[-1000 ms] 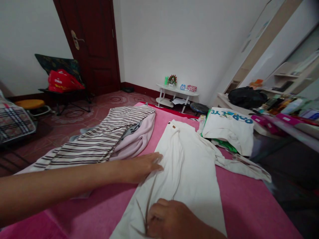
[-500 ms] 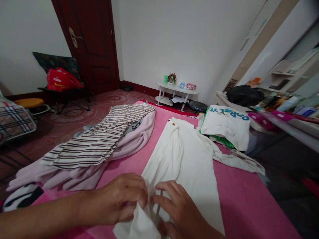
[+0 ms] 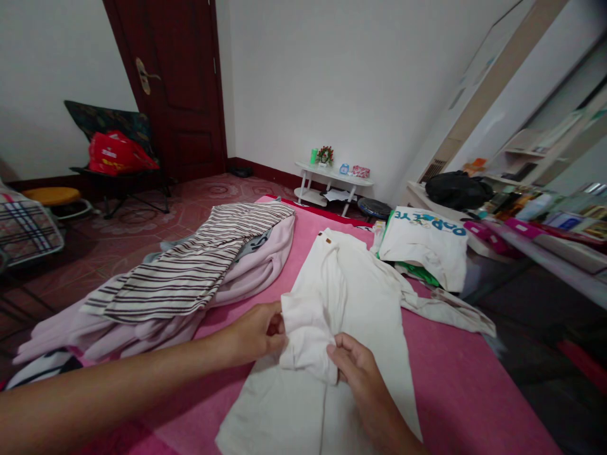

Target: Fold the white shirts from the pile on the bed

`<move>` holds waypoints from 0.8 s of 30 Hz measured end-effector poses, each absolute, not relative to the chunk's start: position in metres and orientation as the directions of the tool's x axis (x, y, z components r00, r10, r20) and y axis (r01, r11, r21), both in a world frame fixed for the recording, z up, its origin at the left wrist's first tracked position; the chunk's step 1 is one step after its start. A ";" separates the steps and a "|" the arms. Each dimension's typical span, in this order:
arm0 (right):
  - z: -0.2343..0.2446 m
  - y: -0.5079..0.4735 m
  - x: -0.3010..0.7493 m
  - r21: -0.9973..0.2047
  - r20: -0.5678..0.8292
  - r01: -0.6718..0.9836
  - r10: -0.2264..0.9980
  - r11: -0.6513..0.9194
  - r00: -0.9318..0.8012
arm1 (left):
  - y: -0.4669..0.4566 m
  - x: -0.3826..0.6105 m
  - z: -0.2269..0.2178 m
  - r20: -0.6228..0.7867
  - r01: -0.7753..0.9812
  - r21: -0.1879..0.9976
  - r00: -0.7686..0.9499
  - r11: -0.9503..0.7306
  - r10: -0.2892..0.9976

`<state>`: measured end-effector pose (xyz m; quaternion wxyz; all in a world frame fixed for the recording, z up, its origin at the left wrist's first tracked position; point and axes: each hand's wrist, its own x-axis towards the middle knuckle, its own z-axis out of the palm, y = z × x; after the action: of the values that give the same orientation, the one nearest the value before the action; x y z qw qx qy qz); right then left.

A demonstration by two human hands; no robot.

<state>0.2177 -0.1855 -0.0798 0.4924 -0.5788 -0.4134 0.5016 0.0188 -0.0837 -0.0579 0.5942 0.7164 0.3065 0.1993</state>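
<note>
A white long-sleeved shirt (image 3: 370, 316) lies spread on a pink bed cover (image 3: 455, 366). One sleeve is folded over the body, and its end (image 3: 308, 338) is doubled back on top of the shirt. At the left edge of that sleeve end, my left hand (image 3: 258, 335) pinches the cloth between thumb and fingers. My right hand (image 3: 358, 366) grips the opposite edge the same way. The other sleeve (image 3: 446, 313) stretches out to the right across the cover.
A striped garment (image 3: 190, 265) lies on a pale pink blanket (image 3: 256, 272) at the left. Folded white clothing with blue lettering (image 3: 422, 246) sits at the right rear, beside a cluttered desk (image 3: 545, 234). A small white table (image 3: 332, 174) stands by the wall.
Both hands have moved forward and up along the shirt, carrying the sleeve end from near the hem to mid-body. The right fingers, loose before, now pinch the cloth.
</note>
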 end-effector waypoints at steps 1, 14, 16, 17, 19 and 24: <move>-0.085 -0.183 0.221 -0.979 -0.205 -0.048 0.965 -0.200 0.161 | -0.081 0.019 -0.065 -0.099 0.222 0.970 0.729 -0.097 0.677; -0.082 -0.192 0.224 -0.982 0.152 0.146 0.956 0.118 0.250 | -0.108 0.005 -0.068 0.057 0.443 0.773 0.665 -0.455 0.745; -0.080 -0.193 0.223 -0.979 0.172 0.149 0.953 0.138 0.249 | -0.107 0.007 -0.072 0.068 0.432 0.779 0.662 -0.454 0.747; -0.079 -0.194 0.223 -0.979 0.173 0.148 0.953 0.139 0.249 | -0.106 0.008 -0.073 0.086 0.419 0.782 0.660 -0.461 0.746; -0.077 -0.194 0.224 -0.983 0.148 0.148 0.956 0.112 0.255 | -0.105 0.010 -0.074 0.134 0.372 0.801 0.651 -0.468 0.747; -0.075 -0.196 0.237 -0.993 0.019 0.117 0.923 -0.028 0.383 | -0.094 0.004 -0.067 0.148 0.287 0.867 0.632 -0.408 0.761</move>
<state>0.2370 -0.1956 -0.0751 0.5558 -0.6187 -0.4206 0.3625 0.0041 -0.0940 -0.0673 0.4325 0.7930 0.3304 0.2738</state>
